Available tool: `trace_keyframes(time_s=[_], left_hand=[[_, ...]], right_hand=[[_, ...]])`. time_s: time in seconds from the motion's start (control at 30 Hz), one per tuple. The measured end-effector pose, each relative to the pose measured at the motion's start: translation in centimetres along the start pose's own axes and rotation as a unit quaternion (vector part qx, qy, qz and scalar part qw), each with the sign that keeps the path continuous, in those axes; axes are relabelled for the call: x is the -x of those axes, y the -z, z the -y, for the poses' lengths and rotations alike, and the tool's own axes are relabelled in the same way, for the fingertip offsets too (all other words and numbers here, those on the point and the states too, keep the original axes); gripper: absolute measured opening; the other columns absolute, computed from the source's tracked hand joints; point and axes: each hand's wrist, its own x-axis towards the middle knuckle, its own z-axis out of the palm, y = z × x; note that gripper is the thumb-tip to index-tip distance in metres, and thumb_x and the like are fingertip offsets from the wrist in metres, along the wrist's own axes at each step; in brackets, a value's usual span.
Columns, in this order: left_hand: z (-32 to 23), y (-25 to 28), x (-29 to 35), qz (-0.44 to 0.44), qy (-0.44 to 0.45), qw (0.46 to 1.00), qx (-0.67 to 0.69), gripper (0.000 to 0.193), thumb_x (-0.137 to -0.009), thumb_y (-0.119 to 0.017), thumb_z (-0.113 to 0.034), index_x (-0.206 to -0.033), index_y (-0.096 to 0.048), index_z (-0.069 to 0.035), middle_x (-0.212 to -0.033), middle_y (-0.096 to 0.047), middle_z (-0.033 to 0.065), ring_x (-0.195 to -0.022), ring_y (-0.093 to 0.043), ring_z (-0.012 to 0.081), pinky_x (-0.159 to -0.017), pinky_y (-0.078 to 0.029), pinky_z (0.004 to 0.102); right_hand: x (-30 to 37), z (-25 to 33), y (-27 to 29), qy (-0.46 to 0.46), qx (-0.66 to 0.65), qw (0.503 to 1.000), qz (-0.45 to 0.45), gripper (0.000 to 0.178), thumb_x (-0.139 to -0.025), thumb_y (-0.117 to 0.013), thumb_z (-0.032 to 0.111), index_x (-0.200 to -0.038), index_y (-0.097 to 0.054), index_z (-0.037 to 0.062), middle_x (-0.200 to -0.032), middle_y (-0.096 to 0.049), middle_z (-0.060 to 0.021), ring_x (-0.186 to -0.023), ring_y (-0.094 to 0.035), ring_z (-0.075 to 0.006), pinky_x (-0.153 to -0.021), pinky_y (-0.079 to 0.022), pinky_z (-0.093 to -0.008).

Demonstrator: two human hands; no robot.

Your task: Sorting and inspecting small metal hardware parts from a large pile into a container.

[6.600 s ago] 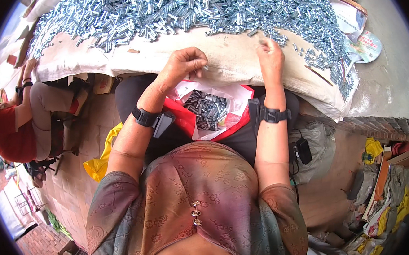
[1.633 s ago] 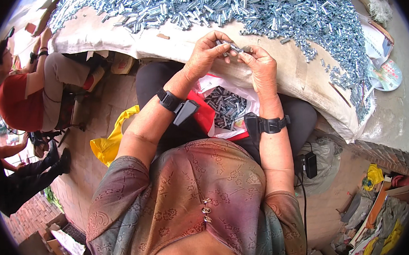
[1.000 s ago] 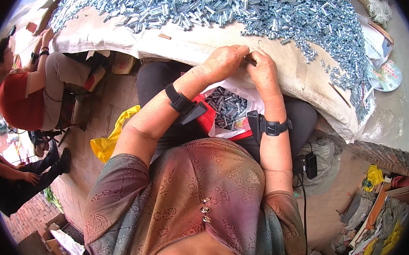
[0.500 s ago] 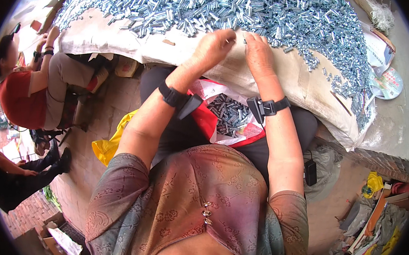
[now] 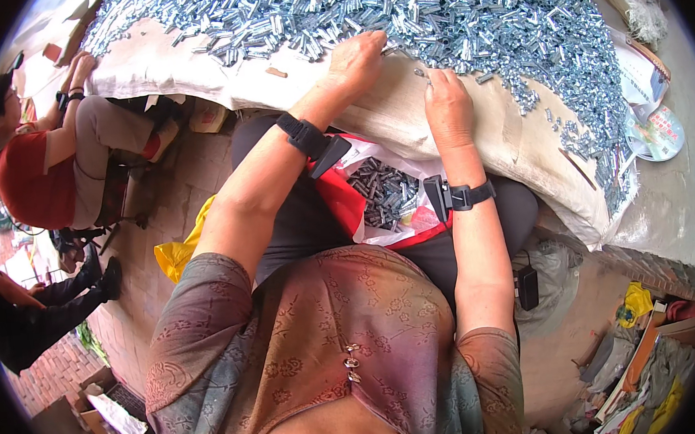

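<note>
A broad heap of small, shiny bluish metal tubes [image 5: 430,18] lies on a pale woven sheet [image 5: 393,117] in front of me. At the heap's near edge is my left hand [image 5: 357,61], its fingers drawn together, with a metal piece close by the fingertips. My right hand [image 5: 449,109] is bent over the sheet a little nearer to me, fingers curled and closed. Tiny bits of metal show by its fingertips; whether it grips one is hidden. In my lap, a red bag with a white plastic liner [image 5: 339,205] holds many darker metal pieces [image 5: 382,194].
On the left a person in a red top [image 5: 34,178] sits at the same sheet, with another person's dark-clothed legs [image 5: 67,297] below. A yellow cloth [image 5: 180,245] lies by my left side. A round fan [image 5: 656,135] rests at the right; mixed scraps [image 5: 632,374] lie lower right.
My left hand has moved forward to the heap's edge. My right hand has drawn back slightly toward me, and the two hands are farther apart.
</note>
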Motion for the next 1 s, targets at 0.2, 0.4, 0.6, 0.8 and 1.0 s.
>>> trace_keyframes(time_s=[0.2,0.4,0.6,0.8,1.0], left_hand=[[-0.7,0.1,0.8,0.037,-0.047,0.998,-0.016,0.013,-0.077,-0.053,-0.012,-0.087,-0.06,-0.007,-0.088,-0.058,0.0124,-0.082,-0.058,0.0334,-0.07,-0.047,0.0418],[-1.8,1.0,2.5,0.034,-0.023,0.989,0.141,0.013,-0.078,-0.058,-0.008,-0.09,-0.06,-0.004,-0.087,-0.061,0.0118,-0.078,-0.061,0.0265,-0.069,-0.047,0.0355],[-2.8,2.8,5.1,0.088,0.009,0.945,0.315,0.016,-0.08,-0.06,-0.004,-0.095,-0.059,-0.002,-0.079,-0.061,0.0056,-0.071,-0.056,0.0123,-0.067,-0.046,0.0265],[-3.7,3.7,6.4,0.147,0.082,0.876,0.452,0.011,-0.082,-0.059,-0.002,-0.093,-0.058,-0.002,-0.074,-0.056,-0.0018,-0.069,-0.05,0.0053,-0.061,-0.042,0.0205],[-3.9,3.8,6.8,0.137,0.089,0.864,0.476,0.009,-0.081,-0.059,-0.002,-0.09,-0.058,-0.002,-0.073,-0.055,-0.002,-0.066,-0.048,0.0057,-0.059,-0.042,0.0207]], right_hand=[[1.0,0.2,1.5,0.016,0.054,0.998,0.009,0.02,-0.072,-0.056,0.002,-0.091,-0.059,0.0076,-0.088,-0.057,-0.0094,-0.082,-0.056,-0.0301,-0.07,-0.047,-0.0399],[1.7,0.3,1.8,-0.079,-0.066,0.995,-0.006,0.015,-0.072,-0.057,0.0,-0.086,-0.06,0.0055,-0.085,-0.059,-0.0102,-0.076,-0.059,-0.0292,-0.065,-0.048,-0.0379],[2.2,2.4,2.7,-0.269,-0.475,0.837,0.019,0.014,-0.076,-0.064,0.0,-0.09,-0.062,0.0,-0.083,-0.065,-0.0073,-0.071,-0.059,-0.0088,-0.06,-0.046,-0.023],[2.7,3.1,3.1,-0.305,-0.621,0.722,-0.009,0.016,-0.078,-0.063,-0.001,-0.094,-0.062,-0.003,-0.084,-0.062,-0.0005,-0.073,-0.054,-0.0049,-0.066,-0.043,-0.018],[3.2,3.2,3.0,-0.305,-0.655,0.691,-0.015,0.015,-0.079,-0.063,0.0,-0.094,-0.063,-0.0015,-0.085,-0.061,-0.0005,-0.075,-0.054,-0.0054,-0.069,-0.042,-0.0184]])
